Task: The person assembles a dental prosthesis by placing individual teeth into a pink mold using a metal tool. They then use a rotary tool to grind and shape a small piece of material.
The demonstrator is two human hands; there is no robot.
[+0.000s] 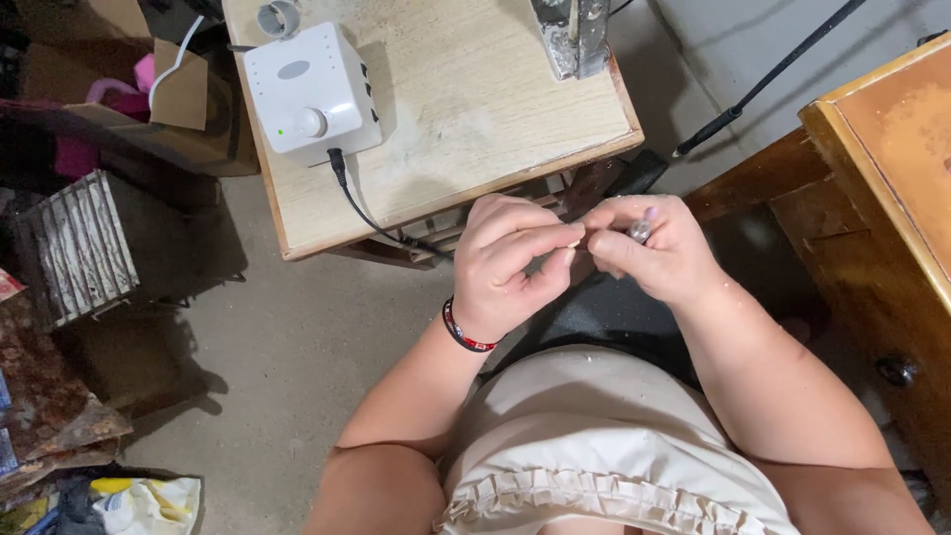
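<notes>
Grip: my left hand (510,267) pinches a tiny pale piece (575,241) steady at its fingertips, while my right hand (659,248) clenches a slim silvery tool (640,231) against it, just below the worn wooden table (475,109) with its white control box (310,89)

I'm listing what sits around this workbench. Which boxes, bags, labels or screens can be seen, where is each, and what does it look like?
Cardboard box: top left, beside the table, brown, flaps open, pink things inside.
Bag: bottom left on the floor, crumpled, white with yellow and dark print.
White control box: on the wooden table, squarish, one knob, a grey oval badge, no screen.
Both hands pinch small items, unlabelled.
</notes>
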